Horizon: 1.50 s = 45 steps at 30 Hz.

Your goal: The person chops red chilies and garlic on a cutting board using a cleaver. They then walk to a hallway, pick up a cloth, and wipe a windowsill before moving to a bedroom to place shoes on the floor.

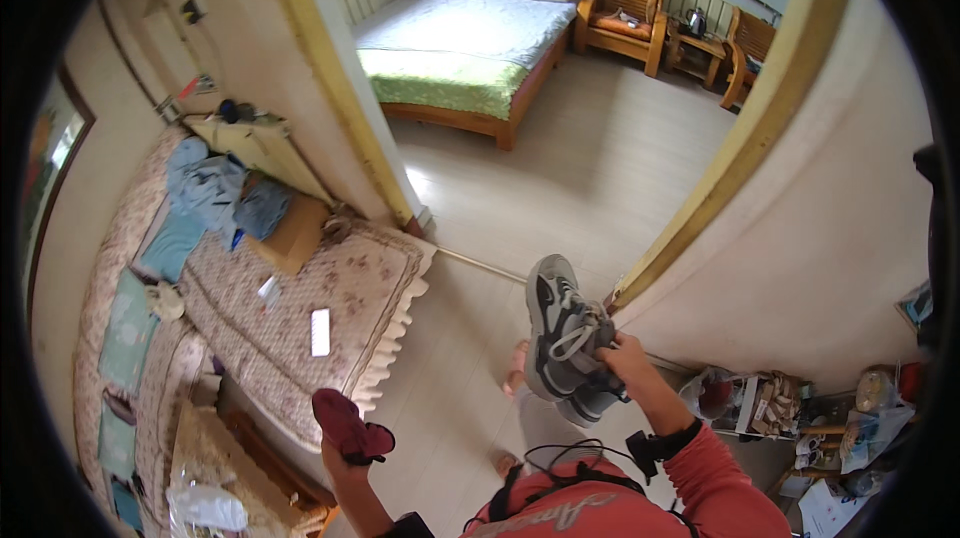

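A pair of grey and black lace-up sneakers (pixel 559 328) hangs from my right hand (pixel 628 365), which grips them near their ankle openings. One shoe overlaps the other, and pale laces show on the nearer one. My left hand (pixel 346 470) is raised at the lower left, holding a maroon cloth item (pixel 341 422) with a dark edge; its exact kind is unclear. Below the sneakers, my bare feet stand on the pale floor (pixel 450 358).
To the left, a sofa with a floral cover (pixel 300 298) carries clothes and a cardboard box (pixel 292 238). A table (pixel 225 455) stands at lower left. Beyond the yellow doorframe (pixel 720 140) is a bed (pixel 465 43). Cluttered shelves (pixel 817 429) are at right.
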Tool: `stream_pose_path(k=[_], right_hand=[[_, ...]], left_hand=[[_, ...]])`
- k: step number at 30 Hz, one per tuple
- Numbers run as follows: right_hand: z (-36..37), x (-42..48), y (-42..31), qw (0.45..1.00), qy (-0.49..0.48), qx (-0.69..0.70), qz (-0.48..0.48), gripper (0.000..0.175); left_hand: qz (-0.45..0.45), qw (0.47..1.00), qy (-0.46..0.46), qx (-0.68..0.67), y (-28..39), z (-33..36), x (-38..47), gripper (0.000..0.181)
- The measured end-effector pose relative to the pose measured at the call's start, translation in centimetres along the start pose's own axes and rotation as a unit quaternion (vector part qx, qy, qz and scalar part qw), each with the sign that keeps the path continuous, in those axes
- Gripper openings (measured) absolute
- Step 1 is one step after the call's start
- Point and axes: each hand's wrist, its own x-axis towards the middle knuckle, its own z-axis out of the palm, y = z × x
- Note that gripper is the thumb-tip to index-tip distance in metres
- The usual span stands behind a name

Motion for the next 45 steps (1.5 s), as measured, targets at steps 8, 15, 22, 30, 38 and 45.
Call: stream_pose_path(k=[8,15,22,30,38,45], right_hand=[[2.8,24.6,-7.6,0.996,-0.002,0.007,0.084,0.037],[-2.4,34.3,-18.9,0.983,0.080,0.135,0.096,0.036],[-11.6,45.4,-22.1,0.940,0.231,0.244,0.066,0.031],[-27.2,56.9,-24.9,0.865,0.372,0.316,0.115,0.033],[-45.5,74.8,-18.2,0.795,0.437,0.347,0.237,0.016],[-63.9,81.0,-23.6,0.769,0.469,0.326,0.289,0.015]], left_hand=[[-0.153,0.984,0.090,0.032,-2.3,19.2,17.6,0.030],[-0.184,0.973,0.036,0.134,-4.0,26.2,33.7,0.029],[-0.228,0.961,-0.059,0.145,-13.5,41.5,51.8,0.028],[-0.307,0.883,-0.281,0.218,-32.3,72.1,70.0,0.019],[-0.415,0.852,-0.219,0.233,-52.1,94.9,72.2,0.027],[-0.449,0.846,-0.172,0.228,-62.6,108.7,71.0,0.024]])
